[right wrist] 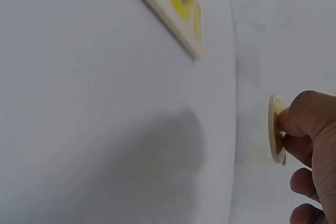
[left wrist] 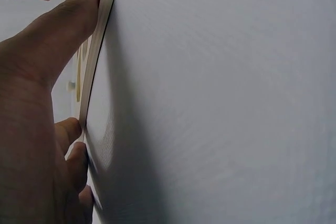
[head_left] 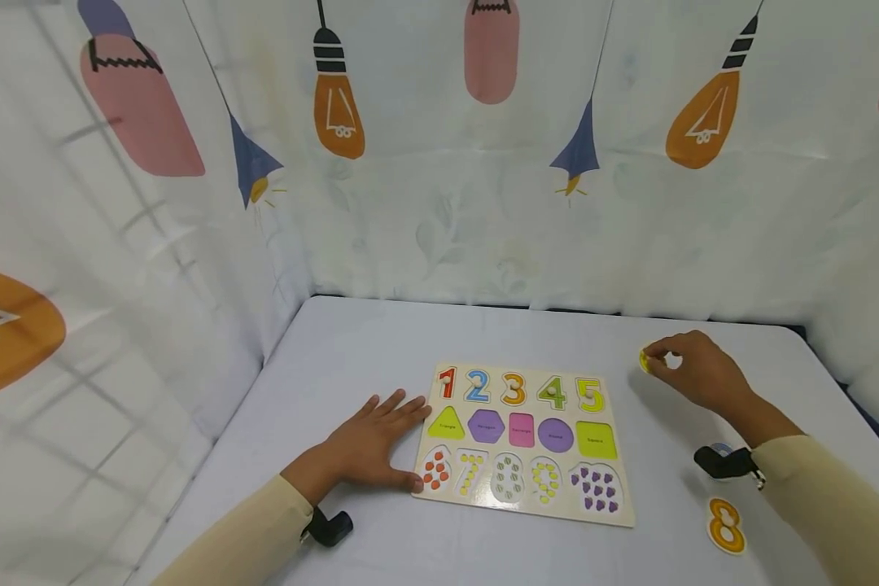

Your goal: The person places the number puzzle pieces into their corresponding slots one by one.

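Note:
On the white table lies a wooden number puzzle board (head_left: 625, 506). Its top row holds numbers 1 to 5 with small knobs, the middle row has coloured shapes, and the bottom row shows recesses printed with fruit. My left hand (head_left: 369, 446) rests at the board's left side, fingers spread, its thumb on the lower left corner. Beyond the board's upper right corner, my right hand (head_left: 699, 374) pinches a thin wooden puzzle piece (right wrist: 273, 129) with yellow on its face between thumb and index finger, above the table. Which figure it bears cannot be made out.
An orange number 8 piece (head_left: 726, 526) lies on the table right of the board. Partly hidden behind the right wrist's black camera (head_left: 725, 463) is a bluish piece (head_left: 722, 448). A printed curtain (head_left: 439, 212) hangs behind the table and along its sides.

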Demonstrator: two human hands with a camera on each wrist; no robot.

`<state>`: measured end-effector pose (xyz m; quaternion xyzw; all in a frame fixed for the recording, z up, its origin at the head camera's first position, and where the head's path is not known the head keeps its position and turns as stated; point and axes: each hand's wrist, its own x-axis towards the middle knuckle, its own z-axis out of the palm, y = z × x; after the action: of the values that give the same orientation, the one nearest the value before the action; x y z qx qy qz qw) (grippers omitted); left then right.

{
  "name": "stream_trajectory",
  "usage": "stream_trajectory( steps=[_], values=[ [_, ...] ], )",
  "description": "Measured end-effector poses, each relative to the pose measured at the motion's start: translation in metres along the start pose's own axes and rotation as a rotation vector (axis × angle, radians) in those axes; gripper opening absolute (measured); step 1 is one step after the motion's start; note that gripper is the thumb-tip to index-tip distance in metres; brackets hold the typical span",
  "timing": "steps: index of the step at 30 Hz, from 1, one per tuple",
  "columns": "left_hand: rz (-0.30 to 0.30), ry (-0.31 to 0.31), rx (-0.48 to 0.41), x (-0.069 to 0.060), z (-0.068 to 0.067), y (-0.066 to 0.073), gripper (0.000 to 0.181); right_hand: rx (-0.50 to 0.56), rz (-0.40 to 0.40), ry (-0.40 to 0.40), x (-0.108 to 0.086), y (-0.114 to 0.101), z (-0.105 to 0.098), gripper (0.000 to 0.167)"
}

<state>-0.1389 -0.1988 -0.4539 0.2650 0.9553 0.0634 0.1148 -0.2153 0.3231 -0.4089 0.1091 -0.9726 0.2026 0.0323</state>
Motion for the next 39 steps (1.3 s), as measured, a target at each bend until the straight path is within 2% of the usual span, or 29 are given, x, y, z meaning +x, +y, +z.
stream_trajectory(
  steps=[6, 11, 20, 29, 39],
  values=[
    [0.003, -0.001, 0.007, 0.001, 0.003, -0.003, 0.12, -0.019, -0.076, 0.013, -0.006, -0.053, 0.005, 0.018],
    [0.014, -0.004, 0.0, 0.001, 0.002, -0.004, 0.122, -0.034, -0.156, 0.035, -0.013, -0.085, 0.009, 0.008],
    [0.029, -0.014, 0.001, 0.0, -0.001, -0.003, 0.122, 0.015, -0.244, 0.039, -0.023, -0.13, 0.028, 0.008],
    [0.035, -0.018, -0.004, 0.0, -0.003, -0.002, 0.123, 0.057, -0.266, -0.039, -0.028, -0.169, 0.056, 0.009],
    [0.037, -0.02, -0.028, -0.002, -0.006, 0.0, 0.123, 0.063, -0.431, -0.052, -0.032, -0.203, 0.086, 0.007]
  ],
)
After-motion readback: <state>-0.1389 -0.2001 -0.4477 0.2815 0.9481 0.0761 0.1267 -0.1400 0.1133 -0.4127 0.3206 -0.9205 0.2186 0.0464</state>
